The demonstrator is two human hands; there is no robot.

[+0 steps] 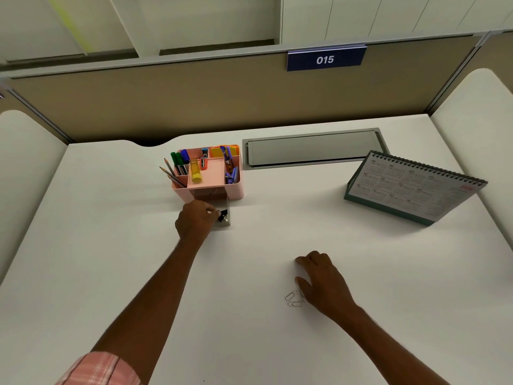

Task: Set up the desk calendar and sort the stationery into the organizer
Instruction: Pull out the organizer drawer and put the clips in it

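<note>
Desk calendar (416, 187): standing open as a tent at 2 o'clock on the counter (111, 245), spiral edge uppermost; looks already set up.

Organizer (208, 173): pink, at 12 o'clock near the counter's far edge. Holds markers (180, 161) and pencils (172, 173) in the left compartment, a yellow glue stick (195, 170) in the middle, purple items on the right. Clear drawer (222, 211) pulled out at its front.

Left hand (194, 219): at 11 o'clock, over the open drawer, fingers (212, 211) pinched on a black binder clip (223, 216).

Right hand (322, 282): at 5 o'clock, palm down, fingers curled toward the counter; cannot tell whether anything is gripped.

Paper clips (293, 298): a few loose, touching or just beside the right thumb.

Step in hand, as judged: binder clip going into the drawer. Lower it inside the walls before letting go. Gather the paper clips by sliding them together into a pile; they lie flat and resist pinching.
</note>
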